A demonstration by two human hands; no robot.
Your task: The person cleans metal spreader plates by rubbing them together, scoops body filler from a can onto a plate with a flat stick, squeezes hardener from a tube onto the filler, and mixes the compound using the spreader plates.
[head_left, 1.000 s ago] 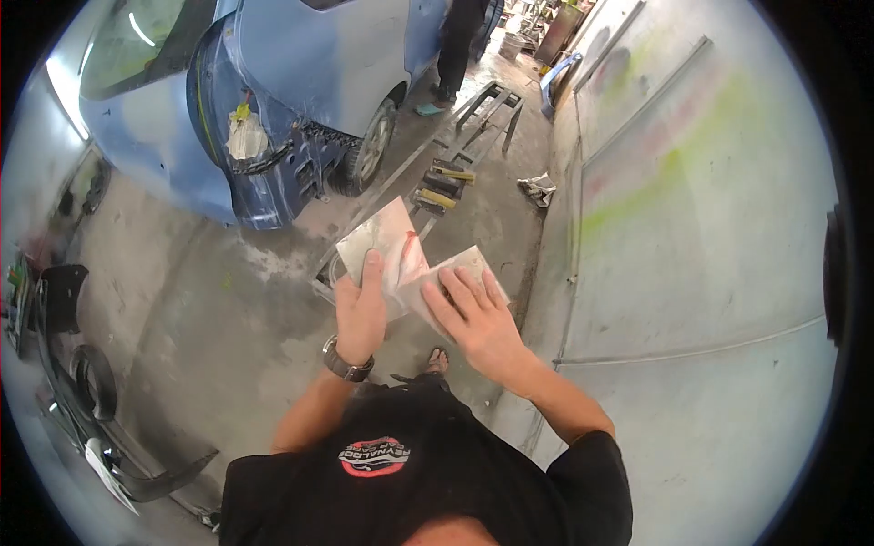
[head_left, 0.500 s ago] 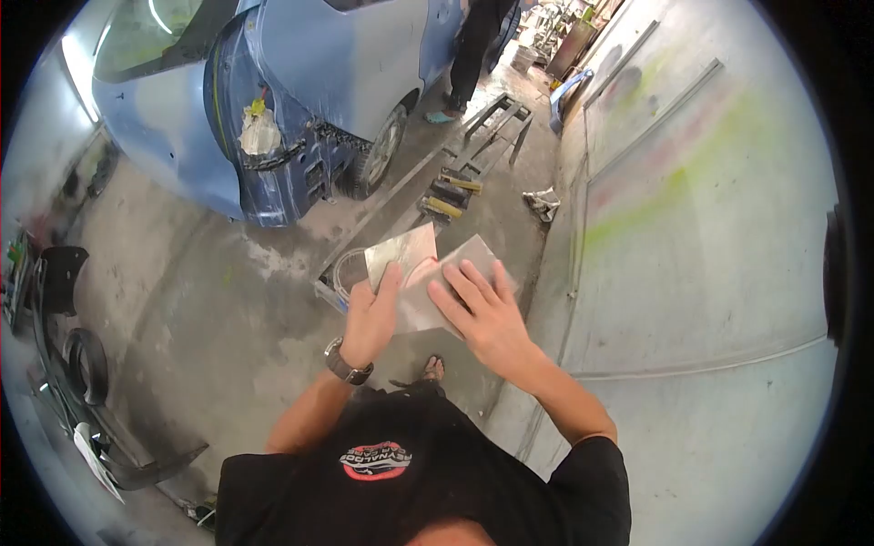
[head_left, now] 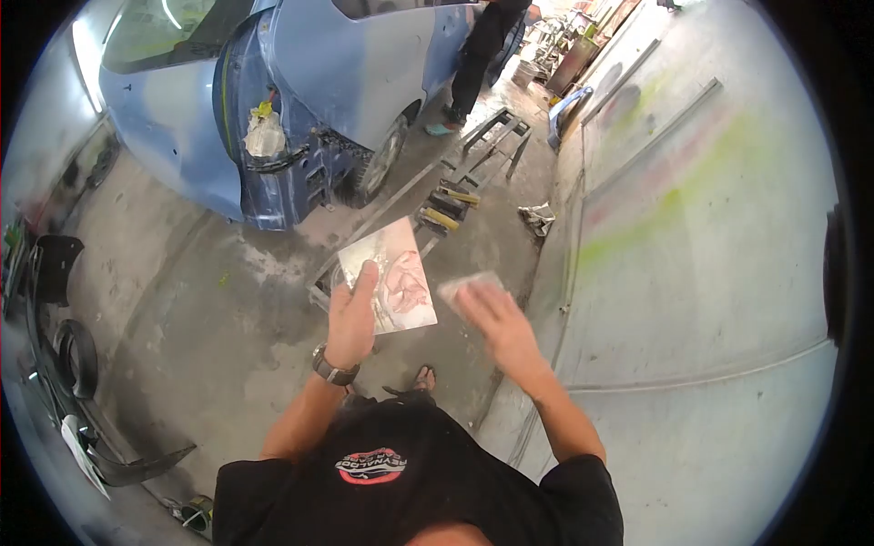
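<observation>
A flat pale board (head_left: 397,264), smeared with reddish and grey paste, is gripped along its left side by my left hand (head_left: 352,314), thumb on top. To the right of the board, apart from it, my right hand (head_left: 501,329) holds a thin pale spreader plate (head_left: 462,284) under its fingers; this hand is slightly blurred. Beyond the board lies a metal stand (head_left: 492,136) with dark and yellow sanding blocks (head_left: 441,218) on it.
A blue car (head_left: 196,168) with its rear corner uncovered stands ahead on the left. A person in dark trousers (head_left: 471,77) is beside it. A paint-marked wall panel (head_left: 674,273) runs along the right. Black car parts (head_left: 77,359) lie at the far left.
The spreader plate was over the board and has come away to the right with my right hand. The board's red paste now shows spread out. My left hand has shifted slightly left.
</observation>
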